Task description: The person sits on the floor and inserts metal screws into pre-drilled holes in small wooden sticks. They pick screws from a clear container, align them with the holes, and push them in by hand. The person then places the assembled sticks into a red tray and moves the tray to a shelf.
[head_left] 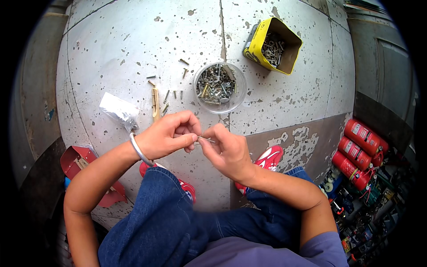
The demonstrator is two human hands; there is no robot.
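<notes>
A thin screw (206, 139) stretches between my two hands above the floor. My left hand (171, 135), with a silver bangle at its wrist, pinches one end between thumb and fingers. The other end is in the closed fingers of my right hand (229, 153). My fingertips hide most of its head and tip. Just beyond my hands stands a clear round tub (243, 91) full of mixed screws and bolts (216, 84). Several loose screws (166, 96) lie on the floor left of the tub, beside a narrow wooden piece (155, 104).
A clear plastic bag (119, 110) of small metal parts lies left of my hands. At the far right stands a yellow tin (257, 42) holding bolts. Red fire extinguishers (354, 152) and a pile of tools (373, 218) are on the right, a red metal box (73, 161) on the left.
</notes>
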